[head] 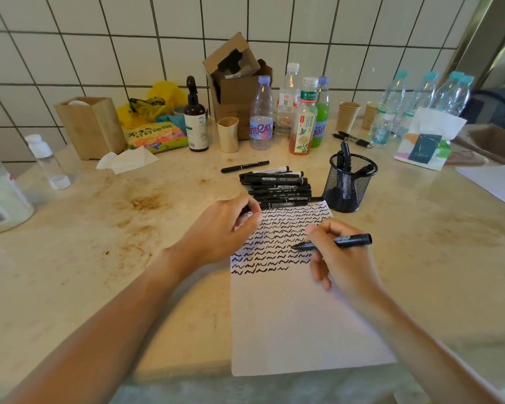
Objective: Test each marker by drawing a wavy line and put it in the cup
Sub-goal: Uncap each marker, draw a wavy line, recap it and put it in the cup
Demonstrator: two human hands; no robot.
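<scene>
A white sheet of paper [298, 322] lies on the counter, its upper part covered with rows of black wavy lines. My right hand [343, 260] grips a black marker [341, 242] with its tip pointing left, just above the paper. My left hand [231, 225] rests on the paper's top left corner, its fingers curled around a small dark object, probably the marker's cap. A pile of black markers [277, 186] lies just beyond the paper. To its right stands the black mesh cup [349, 185], which holds a few markers.
A single marker [244, 166] lies apart behind the pile. Bottles [301, 112], paper cups [347, 115], a cardboard box [236, 83], a wooden box [91, 126], a tissue pack [426, 141] and a crumpled tissue [126, 160] line the back along the tiled wall.
</scene>
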